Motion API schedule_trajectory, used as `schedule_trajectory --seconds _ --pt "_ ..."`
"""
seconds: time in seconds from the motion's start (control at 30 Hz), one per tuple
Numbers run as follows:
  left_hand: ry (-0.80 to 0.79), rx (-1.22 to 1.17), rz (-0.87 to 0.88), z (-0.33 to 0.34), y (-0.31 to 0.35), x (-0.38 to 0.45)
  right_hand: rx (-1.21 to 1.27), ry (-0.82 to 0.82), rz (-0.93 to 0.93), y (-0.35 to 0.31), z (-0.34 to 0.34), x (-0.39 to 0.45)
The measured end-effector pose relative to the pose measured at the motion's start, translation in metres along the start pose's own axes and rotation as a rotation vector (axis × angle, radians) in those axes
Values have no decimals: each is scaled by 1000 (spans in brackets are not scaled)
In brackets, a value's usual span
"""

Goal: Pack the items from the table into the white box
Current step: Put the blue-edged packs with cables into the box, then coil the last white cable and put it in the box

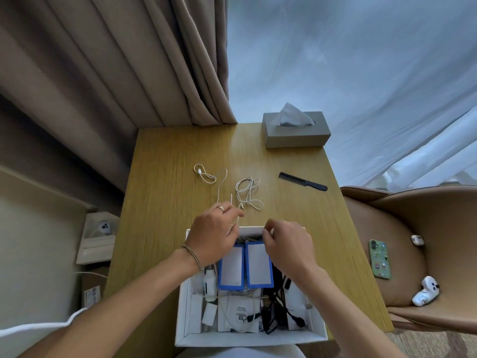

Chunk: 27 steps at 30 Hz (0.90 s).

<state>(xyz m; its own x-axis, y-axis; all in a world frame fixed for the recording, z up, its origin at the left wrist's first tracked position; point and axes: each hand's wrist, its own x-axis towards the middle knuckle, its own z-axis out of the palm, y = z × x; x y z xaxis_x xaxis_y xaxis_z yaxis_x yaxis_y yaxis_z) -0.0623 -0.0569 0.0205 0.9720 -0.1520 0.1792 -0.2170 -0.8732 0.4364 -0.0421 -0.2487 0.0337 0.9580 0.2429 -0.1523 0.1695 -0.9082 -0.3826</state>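
Left hand (215, 235) pinches a white cable (222, 186) at the far rim of the white box (247, 338); the cable trails away across the table (167, 202). Right hand (287, 244) hovers over the box, fingers curled; grip cannot be determined.

Box (180, 339) sits at the table's (160, 177) near edge, cables (249, 193) mid-table just behind it, comb (303, 181) by the right edge, tissue box (295, 130) in the far right corner.
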Motion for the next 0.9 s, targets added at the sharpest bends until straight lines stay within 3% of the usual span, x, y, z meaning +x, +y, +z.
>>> schedule_trajectory --seconds 0.13,0.3,0.43,0.53,0.63,0.77,0.9 --pt "-113 105 -134 1 -28 31 57 7 9 -16 -5 24" --pt "-445 253 -242 16 -48 61 78 -4 24 -25 -4 36" --pt "-624 364 -240 29 -50 74 99 1 36 -26 -3 36" --pt "-713 318 -214 36 -51 79 112 4 32 -24 -4 34" --pt "-634 73 -271 35 -50 79 140 25 30 -20 -7 33" --pt "-365 -202 -360 14 -45 73 221 74 11 -20 -14 33" --pt "-136 -758 -448 -30 -32 66 350 154 -35 -26 -25 33"
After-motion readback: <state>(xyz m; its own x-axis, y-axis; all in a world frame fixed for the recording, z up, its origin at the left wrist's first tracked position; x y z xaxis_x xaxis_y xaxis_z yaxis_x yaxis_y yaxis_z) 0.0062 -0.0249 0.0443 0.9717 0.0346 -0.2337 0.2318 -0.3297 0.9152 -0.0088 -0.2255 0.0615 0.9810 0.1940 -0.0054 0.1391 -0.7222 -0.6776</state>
